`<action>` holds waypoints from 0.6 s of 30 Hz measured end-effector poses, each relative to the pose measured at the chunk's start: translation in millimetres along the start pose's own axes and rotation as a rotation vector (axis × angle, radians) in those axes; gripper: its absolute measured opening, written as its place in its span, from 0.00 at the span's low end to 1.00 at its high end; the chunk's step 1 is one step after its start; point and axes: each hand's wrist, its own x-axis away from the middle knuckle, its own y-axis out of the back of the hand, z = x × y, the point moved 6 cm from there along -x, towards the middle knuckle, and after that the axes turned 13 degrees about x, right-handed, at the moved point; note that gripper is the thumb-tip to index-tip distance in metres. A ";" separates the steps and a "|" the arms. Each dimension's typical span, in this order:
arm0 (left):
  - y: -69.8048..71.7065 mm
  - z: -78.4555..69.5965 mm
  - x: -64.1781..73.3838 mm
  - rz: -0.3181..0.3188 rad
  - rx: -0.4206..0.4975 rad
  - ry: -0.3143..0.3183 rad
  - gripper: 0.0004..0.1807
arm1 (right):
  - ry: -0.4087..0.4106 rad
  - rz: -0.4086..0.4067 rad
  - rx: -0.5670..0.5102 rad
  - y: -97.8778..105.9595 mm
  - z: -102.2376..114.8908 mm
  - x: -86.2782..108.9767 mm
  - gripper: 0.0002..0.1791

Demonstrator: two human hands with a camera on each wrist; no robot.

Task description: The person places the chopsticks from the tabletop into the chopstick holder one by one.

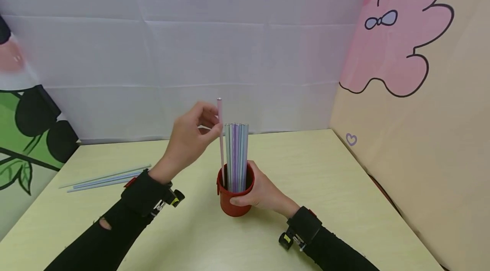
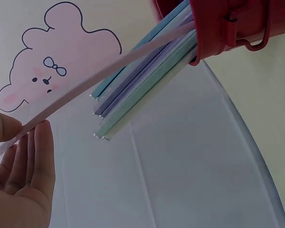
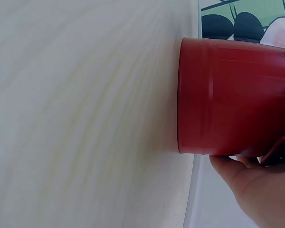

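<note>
A thin pink straw [image 1: 221, 152] is pinched near its upper part by my left hand [image 1: 193, 137]. It stands almost upright, its lower end inside a small red bucket [image 1: 229, 208], at the left of the rim. Several pastel straws [image 1: 237, 156] stand bunched in the bucket: blue, purple and green ones with clear, shiny ends in the left wrist view. My right hand [image 1: 264, 188] grips the bucket from the right side, thumb across its front. The right wrist view shows the bucket's smooth red wall [image 3: 237, 95] and part of that hand [image 3: 256, 190]; its other fingers are mostly hidden.
Several loose green and blue straws [image 1: 107, 180] lie on the pale wooden table [image 1: 172, 237], left of the bucket and partly behind the left wrist. A white cloth backdrop [image 1: 206, 54] hangs behind the table. A cream wall [image 1: 432, 147] with a pink bear runs along the right.
</note>
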 end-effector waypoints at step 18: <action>26.5 27.9 17.1 0.033 -0.119 0.135 0.17 | -0.021 -0.003 0.022 -0.2 -3.5 1.6 0.48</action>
